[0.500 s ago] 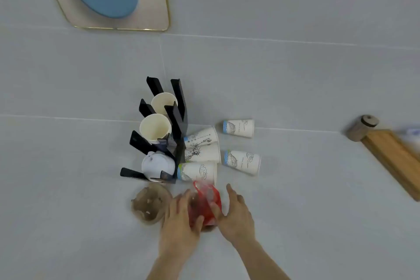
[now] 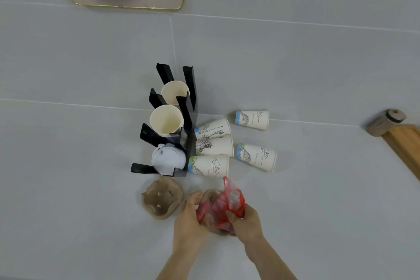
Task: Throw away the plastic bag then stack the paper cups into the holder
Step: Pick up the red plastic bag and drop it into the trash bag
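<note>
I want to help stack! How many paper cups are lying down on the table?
5: three against the black holder, two further right. More could hide behind it.

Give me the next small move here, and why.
Probably lift the red plastic bag clear of the counter and carry it off to the bin: both the left hand and right hand already grip it, while five paper cups lie unstacked beside the black holder.

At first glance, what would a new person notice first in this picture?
The bright red plastic bag stands out first, gripped by the left hand and the right hand near the bottom centre. Behind it, the black holder stands with cups inside, and five printed paper cups lie on their sides to its right.
</note>
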`<state>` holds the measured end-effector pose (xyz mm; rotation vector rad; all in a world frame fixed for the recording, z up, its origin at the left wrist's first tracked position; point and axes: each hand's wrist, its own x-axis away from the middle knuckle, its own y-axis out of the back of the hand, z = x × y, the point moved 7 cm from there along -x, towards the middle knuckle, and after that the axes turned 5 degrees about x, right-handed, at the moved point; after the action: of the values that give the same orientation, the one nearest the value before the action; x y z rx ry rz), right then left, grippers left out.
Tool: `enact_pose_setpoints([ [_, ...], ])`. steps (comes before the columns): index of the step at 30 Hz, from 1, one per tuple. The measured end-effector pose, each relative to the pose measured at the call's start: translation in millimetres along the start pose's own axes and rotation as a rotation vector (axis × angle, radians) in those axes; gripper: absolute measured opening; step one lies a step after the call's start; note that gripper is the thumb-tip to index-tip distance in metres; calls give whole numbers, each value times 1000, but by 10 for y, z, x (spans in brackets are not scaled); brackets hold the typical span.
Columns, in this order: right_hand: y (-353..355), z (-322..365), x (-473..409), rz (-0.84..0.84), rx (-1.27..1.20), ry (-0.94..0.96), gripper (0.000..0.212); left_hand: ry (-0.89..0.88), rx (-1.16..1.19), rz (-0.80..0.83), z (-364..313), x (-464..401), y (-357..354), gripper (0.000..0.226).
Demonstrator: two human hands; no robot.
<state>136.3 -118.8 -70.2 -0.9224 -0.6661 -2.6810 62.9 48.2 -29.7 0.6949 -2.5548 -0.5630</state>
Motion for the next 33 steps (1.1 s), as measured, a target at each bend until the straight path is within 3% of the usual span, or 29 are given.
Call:
enact_pose_setpoints([
  [7, -214, 403, 112, 69, -210, 112, 18, -99, 35, -233, -123, -23, 554, 41],
  [16, -909, 642, 261, 84, -149, 126, 10, -12, 22, -465, 328, -89, 1205, 26],
  [23, -1133, 804, 310, -37, 26, 214, 11, 189, 203, -405, 635, -186, 1247, 25],
  [27, -1230, 884, 275, -89, 190, 292, 8, 309, 310, -347, 769, -229, 1177, 47],
  [29, -1305, 909, 247, -46, 262, 306, 12, 338, 336, -334, 809, -251, 1148, 52],
  [33, -1410, 907, 258, 91, 314, 314, 25, 341, 339, -331, 797, -250, 1167, 30],
])
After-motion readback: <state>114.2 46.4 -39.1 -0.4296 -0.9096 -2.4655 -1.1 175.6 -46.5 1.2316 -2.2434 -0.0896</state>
